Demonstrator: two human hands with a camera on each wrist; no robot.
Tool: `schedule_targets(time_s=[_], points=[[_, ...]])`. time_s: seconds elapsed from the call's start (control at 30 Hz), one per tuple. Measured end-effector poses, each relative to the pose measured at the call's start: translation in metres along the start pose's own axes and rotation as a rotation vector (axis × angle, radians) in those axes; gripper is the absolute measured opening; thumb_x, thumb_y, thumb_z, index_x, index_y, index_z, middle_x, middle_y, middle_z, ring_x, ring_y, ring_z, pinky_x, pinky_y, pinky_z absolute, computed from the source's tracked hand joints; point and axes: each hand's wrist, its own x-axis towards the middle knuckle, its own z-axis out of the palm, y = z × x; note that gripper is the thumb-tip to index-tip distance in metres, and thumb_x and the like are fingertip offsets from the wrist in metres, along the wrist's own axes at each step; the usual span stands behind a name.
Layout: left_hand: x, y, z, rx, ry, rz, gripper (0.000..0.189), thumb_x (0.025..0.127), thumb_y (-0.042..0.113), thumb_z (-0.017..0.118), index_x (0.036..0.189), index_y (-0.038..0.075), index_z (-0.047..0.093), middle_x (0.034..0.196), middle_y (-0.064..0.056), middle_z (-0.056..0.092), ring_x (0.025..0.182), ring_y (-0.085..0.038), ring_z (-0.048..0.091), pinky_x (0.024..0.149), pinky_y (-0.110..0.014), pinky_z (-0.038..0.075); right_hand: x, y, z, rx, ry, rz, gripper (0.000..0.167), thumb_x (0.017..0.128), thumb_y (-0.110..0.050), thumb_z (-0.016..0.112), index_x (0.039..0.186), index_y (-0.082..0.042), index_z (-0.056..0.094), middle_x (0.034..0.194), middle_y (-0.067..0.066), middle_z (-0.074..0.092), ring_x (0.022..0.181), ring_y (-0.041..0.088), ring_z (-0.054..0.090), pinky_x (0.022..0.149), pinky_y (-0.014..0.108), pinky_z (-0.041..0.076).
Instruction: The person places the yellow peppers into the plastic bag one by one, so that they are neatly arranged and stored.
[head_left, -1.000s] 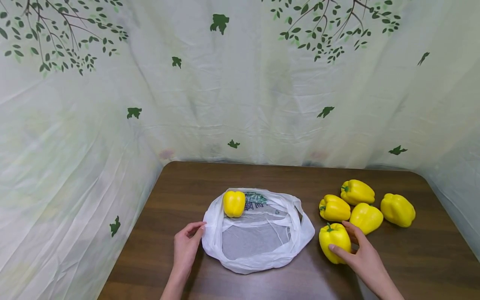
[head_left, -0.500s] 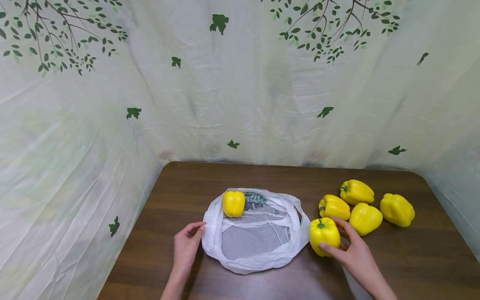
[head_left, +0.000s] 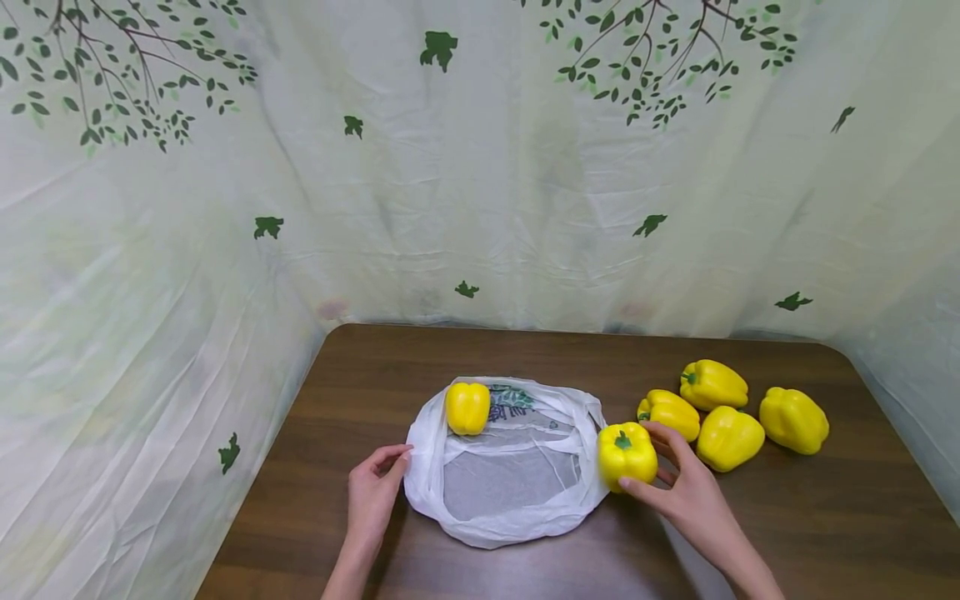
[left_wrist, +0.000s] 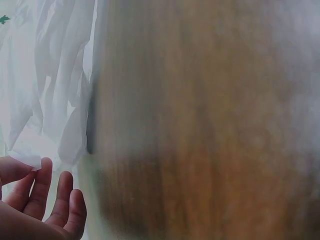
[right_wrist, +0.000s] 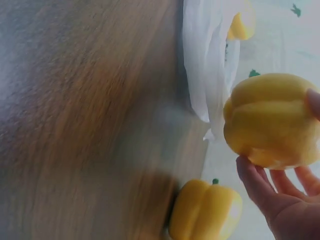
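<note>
cropped white bag (left_wrist: 65, 85) (left wrist view)

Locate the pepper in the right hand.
In the head view, the held pepper is right of centre in the right hand, overlapping the right edge of the white bag; four other peppers lie farther right.

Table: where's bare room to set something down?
The table is bare left of the white bag and left hand, in front of the bag between the hands, and right of the right hand. Crowded: the bag's right side, where that hand holds a yellow pepper, with four loose peppers beyond.
</note>
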Motion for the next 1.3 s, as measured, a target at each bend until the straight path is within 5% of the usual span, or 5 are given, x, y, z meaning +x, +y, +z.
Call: schedule_targets(time_s=[0.47,1.07,1.3], points=[[-0.001,0.002,0.000,-0.001,-0.003,0.001,0.015,0.092,0.009,0.068,0.104,0.003,0.075,0.102,-0.013,0.070,0.093,-0.024,0.060,0.073,-0.019,0.049,0.017,-0.010,0.019,0.042,-0.069,-0.122,0.083,0.073,-0.036,0.087,0.138,-0.013,0.043,0.137,0.011,0.051,0.126,0.035,0.049,0.090,0.040,0.051],[-0.002,0.008,-0.002,-0.006,-0.031,-0.040,0.016,0.093,0.004,0.066,0.105,-0.002,0.074,0.103,-0.016,0.070,0.094,-0.025,0.060,0.073,-0.019,0.049,0.046,-0.022,0.033,0.039,-0.195,-0.165,0.083,0.078,-0.042,0.082,0.145,-0.014,0.041,0.139,0.008,0.049,0.122,0.033,0.050,0.088,0.040,0.052],[-0.002,0.003,-0.002,-0.005,-0.008,0.004,0.015,0.093,0.009,0.067,0.104,0.002,0.075,0.103,-0.012,0.071,0.093,-0.018,0.060,0.074,-0.018,0.048,0.057,-0.025,0.037,0.045,-0.222,-0.203,0.080,0.079,-0.040,0.082,0.144,-0.016,0.042,0.139,0.007,0.050,0.122,0.034,0.052,0.088,0.039,0.052]])
